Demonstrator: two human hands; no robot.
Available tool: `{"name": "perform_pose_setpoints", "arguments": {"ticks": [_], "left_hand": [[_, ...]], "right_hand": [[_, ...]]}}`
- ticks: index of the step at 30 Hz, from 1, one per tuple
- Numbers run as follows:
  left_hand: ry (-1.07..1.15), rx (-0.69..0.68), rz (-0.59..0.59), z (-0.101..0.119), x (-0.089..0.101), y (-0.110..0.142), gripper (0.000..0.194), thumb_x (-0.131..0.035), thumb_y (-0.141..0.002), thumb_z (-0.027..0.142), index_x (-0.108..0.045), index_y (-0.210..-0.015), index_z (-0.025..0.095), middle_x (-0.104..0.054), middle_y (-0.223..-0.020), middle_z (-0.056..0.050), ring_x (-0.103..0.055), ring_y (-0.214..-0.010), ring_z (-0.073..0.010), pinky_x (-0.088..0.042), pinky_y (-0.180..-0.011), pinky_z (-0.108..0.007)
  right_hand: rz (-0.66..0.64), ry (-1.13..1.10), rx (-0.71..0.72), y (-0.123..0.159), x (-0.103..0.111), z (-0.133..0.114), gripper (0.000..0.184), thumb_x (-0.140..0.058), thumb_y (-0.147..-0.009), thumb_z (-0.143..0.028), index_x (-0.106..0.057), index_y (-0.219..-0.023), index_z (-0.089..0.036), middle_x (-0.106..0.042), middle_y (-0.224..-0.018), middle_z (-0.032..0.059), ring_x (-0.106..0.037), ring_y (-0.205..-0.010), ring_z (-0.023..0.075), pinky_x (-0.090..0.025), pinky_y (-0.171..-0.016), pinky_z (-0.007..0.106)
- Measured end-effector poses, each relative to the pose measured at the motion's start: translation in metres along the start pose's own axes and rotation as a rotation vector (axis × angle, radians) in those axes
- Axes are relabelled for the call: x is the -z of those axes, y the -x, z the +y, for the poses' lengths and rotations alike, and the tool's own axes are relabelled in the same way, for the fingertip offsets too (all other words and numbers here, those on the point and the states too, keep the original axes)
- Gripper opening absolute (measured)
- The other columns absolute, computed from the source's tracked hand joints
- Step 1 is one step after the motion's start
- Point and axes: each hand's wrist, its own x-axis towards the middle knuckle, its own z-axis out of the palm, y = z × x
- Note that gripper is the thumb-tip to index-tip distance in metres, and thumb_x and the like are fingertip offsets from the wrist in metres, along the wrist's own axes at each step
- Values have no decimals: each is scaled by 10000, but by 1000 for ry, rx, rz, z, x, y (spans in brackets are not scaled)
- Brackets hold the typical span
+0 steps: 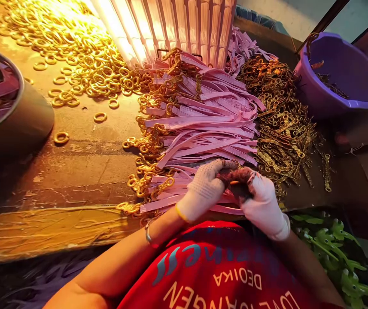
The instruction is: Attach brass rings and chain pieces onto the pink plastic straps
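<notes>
My left hand (206,186), in a white dotted glove with dark-stained fingertips, is closed just above the near pink straps. Right beside it, my right hand (261,199) wears a white glove with dark, dirty fingers, also closed. The fingertips of both meet; a small orange-gold bit shows between them, too covered to name. Beneath and beyond the hands lies a heap of pink straps (209,120), many with gold rings (134,184) and short chain links at their left ends. To the right of the hands is a pile of braided gold chain pieces (287,133).
Loose gold rings (103,77) spread over the wooden table (83,163). A round metal container (38,116) with pink straps stands at left, a purple basin (341,90) at right. Ribbed, lit panels (184,30) stand at the back. Green frog-like pieces (335,240) lie below right.
</notes>
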Motion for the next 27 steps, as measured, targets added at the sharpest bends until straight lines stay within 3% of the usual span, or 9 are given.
{"name": "perform_pose_setpoints", "arguments": {"ticks": [2, 3, 7, 9, 11, 15, 20, 24, 27], "left_hand": [[-81, -113, 183, -4, 12, -7, 211, -651, -735, 159, -748, -922, 161, -666, -805, -37, -576, -723, -134, -478, -622, -201], [-27, -87, 208, -5, 19, -10, 228, -653, -738, 167, -748, -945, 160, -653, -768, -27, -556, -668, -123, -459, -576, -193], [509, 280, -26, -8, 36, -9, 219, -682, -773, 280, -707, -950, 153, -586, -659, 10, -419, -438, -67, -221, -350, -156], [677, 405, -140, -9, 34, -2, 265, -711, -771, 352, -697, -931, 141, -644, -734, -33, -498, -464, -83, -205, -323, -150], [729, 451, -189, -11, 26, 5, 325, -729, -775, 411, -695, -934, 129, -675, -772, -63, -568, -511, -108, -257, -327, -150], [587, 319, -202, -13, 9, 14, 275, -737, -838, 401, -672, -900, 141, -623, -651, -5, -453, -425, -57, -300, -368, -153], [337, 196, -155, -8, 4, 19, 282, -654, -930, 409, -593, -803, 165, -520, -569, 48, -364, -410, -50, -278, -388, -169], [120, 224, -179, -8, 6, 23, 234, -624, -921, 368, -563, -802, 177, -522, -555, 53, -405, -446, -65, -311, -428, -172], [8, 252, -220, -11, 8, 24, 189, -604, -892, 321, -556, -778, 178, -531, -553, 48, -434, -465, -77, -329, -441, -180]], "right_hand": [[19, -179, -104, 5, 4, -19, 85, -684, -904, -171, -720, -952, -232, -735, -875, 11, -698, -769, 149, -621, -732, 268], [64, -255, -166, 6, 6, -26, 50, -725, -889, -196, -724, -923, -232, -735, -850, 8, -702, -755, 152, -628, -714, 269], [219, -476, -417, -3, 6, -22, 203, -866, -772, -301, -728, -893, -216, -749, -820, 6, -707, -672, 154, -612, -591, 254], [220, -542, -490, -9, 0, -5, 257, -851, -773, -364, -723, -929, -206, -760, -844, 16, -703, -649, 153, -601, -566, 260], [195, -542, -480, -11, -7, 13, 263, -801, -812, -392, -724, -984, -209, -773, -915, 34, -730, -737, 176, -630, -658, 307], [168, -277, -284, -7, -17, 32, 197, -693, -892, -286, -723, -1081, -239, -770, -1054, 34, -731, -960, 202, -602, -919, 377], [88, 187, -78, 0, -14, 30, 286, -587, -926, -208, -661, -1203, -215, -746, -1135, 85, -709, -1037, 228, -567, -963, 374], [-204, 602, -35, 2, -3, 24, 323, -533, -904, -200, -650, -1198, -137, -689, -1235, 183, -683, -1072, 287, -549, -922, 399], [-503, 838, -23, 2, 4, 16, 188, -533, -875, -222, -693, -932, -144, -724, -921, 149, -695, -821, 283, -519, -714, 374]]}}
